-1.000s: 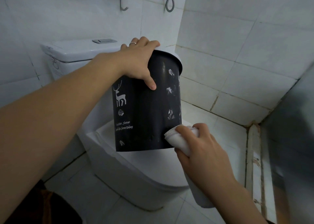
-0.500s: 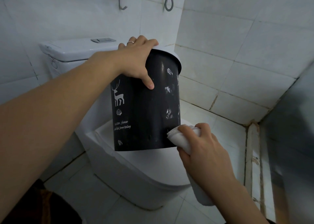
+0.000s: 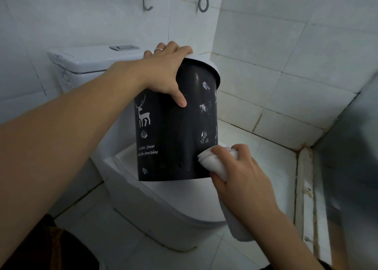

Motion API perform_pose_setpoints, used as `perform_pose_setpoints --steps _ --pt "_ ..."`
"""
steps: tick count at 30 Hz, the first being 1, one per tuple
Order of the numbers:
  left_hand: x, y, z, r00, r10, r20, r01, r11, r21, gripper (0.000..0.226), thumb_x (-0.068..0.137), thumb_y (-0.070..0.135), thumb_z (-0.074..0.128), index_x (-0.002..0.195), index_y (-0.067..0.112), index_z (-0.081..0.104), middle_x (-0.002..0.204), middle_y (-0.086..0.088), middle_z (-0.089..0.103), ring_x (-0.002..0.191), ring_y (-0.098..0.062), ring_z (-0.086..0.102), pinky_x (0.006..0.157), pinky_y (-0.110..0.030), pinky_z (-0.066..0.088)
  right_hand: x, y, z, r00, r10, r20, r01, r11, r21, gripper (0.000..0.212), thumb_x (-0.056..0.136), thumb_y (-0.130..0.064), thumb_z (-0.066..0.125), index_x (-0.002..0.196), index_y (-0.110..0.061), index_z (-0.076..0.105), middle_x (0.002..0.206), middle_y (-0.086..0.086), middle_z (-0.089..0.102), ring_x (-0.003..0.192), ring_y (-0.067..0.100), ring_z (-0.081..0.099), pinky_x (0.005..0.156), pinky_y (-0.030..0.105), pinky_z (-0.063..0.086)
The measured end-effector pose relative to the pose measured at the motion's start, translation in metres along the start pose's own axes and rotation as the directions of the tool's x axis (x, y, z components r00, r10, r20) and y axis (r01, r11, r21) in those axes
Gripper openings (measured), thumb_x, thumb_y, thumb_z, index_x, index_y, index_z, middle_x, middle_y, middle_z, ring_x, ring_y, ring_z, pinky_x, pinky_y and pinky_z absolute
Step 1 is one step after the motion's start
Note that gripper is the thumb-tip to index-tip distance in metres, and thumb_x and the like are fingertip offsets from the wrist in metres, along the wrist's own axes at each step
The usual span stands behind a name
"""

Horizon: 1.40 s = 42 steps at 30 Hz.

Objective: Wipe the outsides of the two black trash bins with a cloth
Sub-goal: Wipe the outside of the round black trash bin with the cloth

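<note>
White-tiled bathroom walls (image 3: 286, 44) surround closed toilet (image 3: 163, 204).

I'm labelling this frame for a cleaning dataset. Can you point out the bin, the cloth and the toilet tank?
bin (image 3: 173, 138): head view, on its black side wall.
cloth (image 3: 214, 163): head view, on the white fold against the bin.
toilet tank (image 3: 92, 59): head view, on its lid.

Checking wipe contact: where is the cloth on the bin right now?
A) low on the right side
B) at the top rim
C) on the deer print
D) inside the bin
A: the right hand presses the white cloth against the black bin near its bottom right edge.
</note>
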State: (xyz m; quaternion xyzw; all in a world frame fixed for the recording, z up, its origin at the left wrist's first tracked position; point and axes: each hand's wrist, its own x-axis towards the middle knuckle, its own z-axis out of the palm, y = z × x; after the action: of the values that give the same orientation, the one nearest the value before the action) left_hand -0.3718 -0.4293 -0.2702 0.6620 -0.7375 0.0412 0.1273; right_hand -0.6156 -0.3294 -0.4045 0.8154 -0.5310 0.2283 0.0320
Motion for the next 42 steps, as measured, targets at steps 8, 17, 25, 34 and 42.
perform_pose_setpoints --steps 8,17,25,34,42 --pt "0.0 0.002 -0.001 1.0 -0.004 0.006 0.004 1.0 0.009 0.131 0.048 0.052 0.092 0.152 0.028 0.017 0.149 -0.003 0.026 0.14 -0.031 0.021 0.113 -0.052 0.023 -0.011 -0.018 -0.001 0.997 -0.058 0.041 0.057 0.998 0.035 0.041 0.084 -0.043 0.065 0.121 -0.041 0.05 0.112 -0.004 0.048 0.08 0.017 0.053 0.049 0.021 0.035" --pt "-0.001 0.002 -0.002 1.0 0.009 0.011 -0.009 1.0 0.0 0.131 0.048 0.054 0.092 0.152 0.028 0.017 0.149 -0.003 0.026 0.14 -0.03 0.021 0.113 -0.053 0.024 -0.004 -0.002 0.001 0.999 0.005 0.043 -0.009 0.997 0.073 0.038 0.088 -0.044 0.061 0.123 -0.043 0.046 0.117 -0.004 0.043 0.087 0.017 0.054 0.056 0.026 0.043" --pt "-0.002 0.003 -0.003 1.0 0.006 0.011 -0.006 1.0 0.004 0.131 0.048 0.052 0.093 0.152 0.028 0.018 0.148 -0.003 0.028 0.139 -0.03 0.022 0.113 -0.052 0.024 -0.01 -0.016 0.0 0.997 -0.054 0.053 0.049 0.994 0.096 0.039 0.087 -0.049 0.061 0.123 -0.043 0.048 0.116 -0.007 0.043 0.08 0.01 0.038 0.054 0.019 0.028" --pt "-0.003 0.004 -0.004 1.0 -0.007 0.006 0.007 1.0 0.008 0.131 0.045 0.053 0.093 0.151 0.028 0.019 0.147 -0.002 0.029 0.139 -0.03 0.023 0.111 -0.053 0.025 -0.006 -0.007 0.001 0.998 0.028 0.062 -0.032 0.998 0.062 0.041 0.088 -0.048 0.059 0.126 -0.042 0.043 0.12 -0.006 0.04 0.091 0.017 0.053 0.059 0.025 0.04" --pt "-0.004 0.01 -0.007 1.0 0.0 0.018 0.0 1.0 0.004 0.131 0.042 0.05 0.094 0.148 0.027 0.022 0.143 0.002 0.03 0.137 -0.026 0.023 0.109 -0.05 0.028 -0.006 -0.011 -0.007 0.999 -0.006 0.034 0.003 0.995 0.103 0.041 0.085 -0.047 0.06 0.122 -0.045 0.043 0.117 -0.008 0.041 0.087 0.018 0.054 0.057 0.026 0.036"
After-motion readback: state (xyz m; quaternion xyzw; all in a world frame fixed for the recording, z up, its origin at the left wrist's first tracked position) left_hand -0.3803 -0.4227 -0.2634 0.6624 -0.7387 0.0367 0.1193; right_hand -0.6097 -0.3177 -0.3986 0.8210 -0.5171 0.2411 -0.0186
